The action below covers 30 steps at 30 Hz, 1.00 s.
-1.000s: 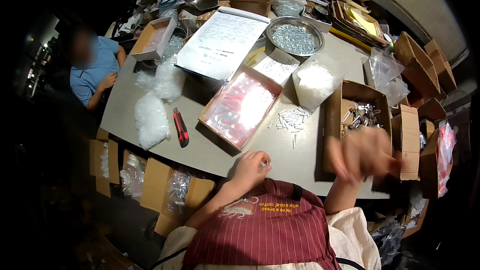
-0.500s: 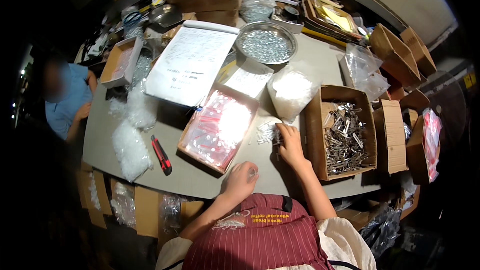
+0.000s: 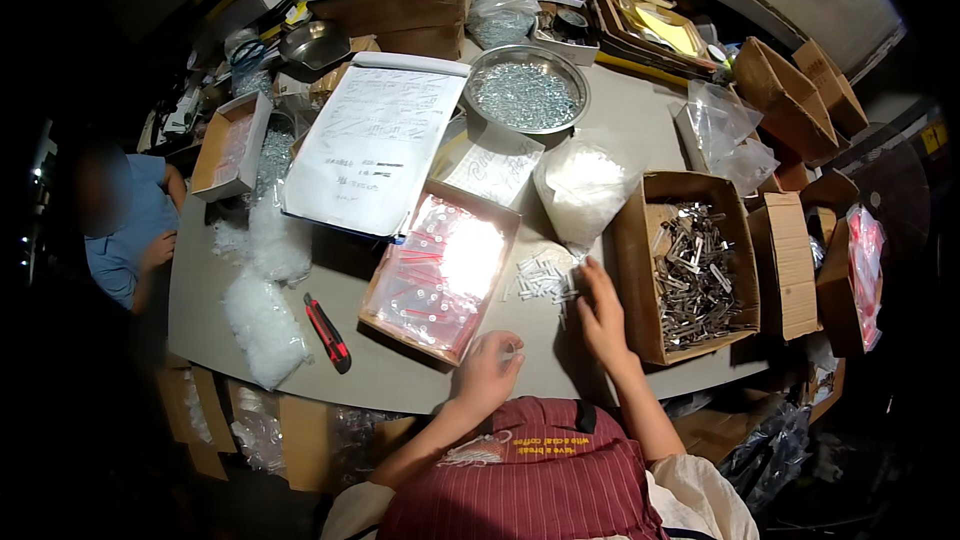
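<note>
A loose pile of small white plastic pieces [image 3: 545,278] lies on the table before me. Beside it, at the pile's right edge, my right hand [image 3: 602,325] rests with its fingers stretched out and apart, holding nothing that I can see. My left hand [image 3: 488,372] is curled at the near corner of a cardboard box of flat clear packets with red strips [image 3: 432,285]. Something small and shiny may sit between its thumb and fingers, too small to name. Behind the pile stands a clear bag of white pieces [image 3: 582,185].
To the right is a cardboard box of metal clips [image 3: 700,285]. A red utility knife [image 3: 327,332] and a bag of clear pieces [image 3: 265,330] lie left. A clipboard with papers [image 3: 375,145] and a metal bowl [image 3: 528,90] stand further back. Another person [image 3: 130,215] is at far left.
My right hand has drawn back from the white pieces toward me, its fingers opening. My left hand has turned slightly and stays near the box corner. The view has shifted a little.
</note>
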{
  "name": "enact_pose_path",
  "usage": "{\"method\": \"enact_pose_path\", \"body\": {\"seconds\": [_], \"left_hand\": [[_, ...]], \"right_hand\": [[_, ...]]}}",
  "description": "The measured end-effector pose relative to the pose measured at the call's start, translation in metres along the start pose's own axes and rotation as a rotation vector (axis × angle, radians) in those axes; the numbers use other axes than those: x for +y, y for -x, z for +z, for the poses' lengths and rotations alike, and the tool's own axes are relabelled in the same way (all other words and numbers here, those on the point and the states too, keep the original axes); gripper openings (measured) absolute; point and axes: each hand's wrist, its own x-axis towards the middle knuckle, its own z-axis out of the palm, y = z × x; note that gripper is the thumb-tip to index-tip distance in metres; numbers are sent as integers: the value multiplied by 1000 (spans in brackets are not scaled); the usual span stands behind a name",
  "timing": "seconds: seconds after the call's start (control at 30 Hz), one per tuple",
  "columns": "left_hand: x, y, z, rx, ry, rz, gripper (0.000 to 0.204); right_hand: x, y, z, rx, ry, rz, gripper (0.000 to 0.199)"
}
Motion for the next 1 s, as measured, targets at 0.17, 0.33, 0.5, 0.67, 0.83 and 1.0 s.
{"method": "enact_pose_path", "body": {"seconds": [0.17, 0.33, 0.5, 0.67, 0.83, 1.0], "left_hand": [[29, -8, -13, -48, 35, 25, 29], [95, -42, -65, -48, 125, 339, 31], [125, -109, -139, 89, -4, 492, 33], [138, -186, -210, 332, -46, 524, 31], [100, -247, -302, 581, -224, 450, 35], [45, -242, -385, 673, -722, 231, 33]], "right_hand": [[22, -18, 8, 36, 103, 89, 51], [21, -11, 15, -53, 168, -8, 49], [24, -9, 9, -29, 105, 30, 47], [31, -2, 14, 18, 163, -69, 40], [30, -2, 16, 25, 161, -86, 38], [27, -1, 12, 45, 221, -101, 34]]}}
